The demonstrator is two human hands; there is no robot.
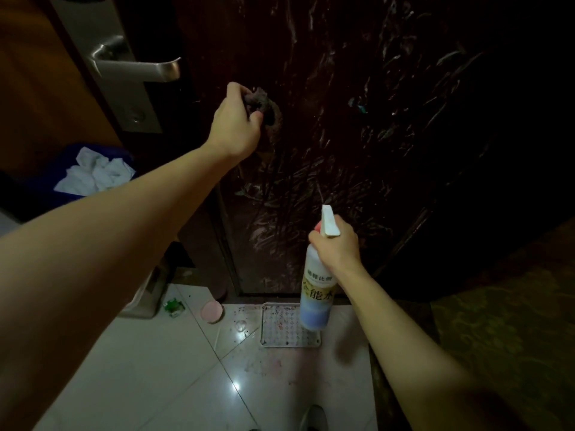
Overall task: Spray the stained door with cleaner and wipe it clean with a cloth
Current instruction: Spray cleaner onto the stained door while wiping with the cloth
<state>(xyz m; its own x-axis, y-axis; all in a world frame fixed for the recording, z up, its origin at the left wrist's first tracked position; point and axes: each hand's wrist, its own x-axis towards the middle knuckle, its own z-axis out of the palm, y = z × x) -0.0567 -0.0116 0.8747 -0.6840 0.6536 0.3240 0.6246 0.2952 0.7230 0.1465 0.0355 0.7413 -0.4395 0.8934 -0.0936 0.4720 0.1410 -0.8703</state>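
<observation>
Both hands are busy at the dark door [357, 88]. The left hand [238, 126] is up high with its fingers curled tight round a dark, scrunched-up cloth [261, 104], and it presses the cloth flat against the door, just to the right of the silver door handle [137, 68]. The right hand [337, 247] is lower down and grips the neck of a white spray bottle [315, 293], with the white nozzle pointing at the door. The bottle hangs down from the hand, above the floor.

The door is covered in pale, smeary streaks all over, and a small blue-green mark sits on it to the right of the cloth.

Down on the shiny white floor tiles [155, 384] lie a small white tray [291, 325], a round pink lid [212, 311] and a little green thing [174, 307]. Off to the left, crumpled white tissues [96, 172] sit on something blue.
</observation>
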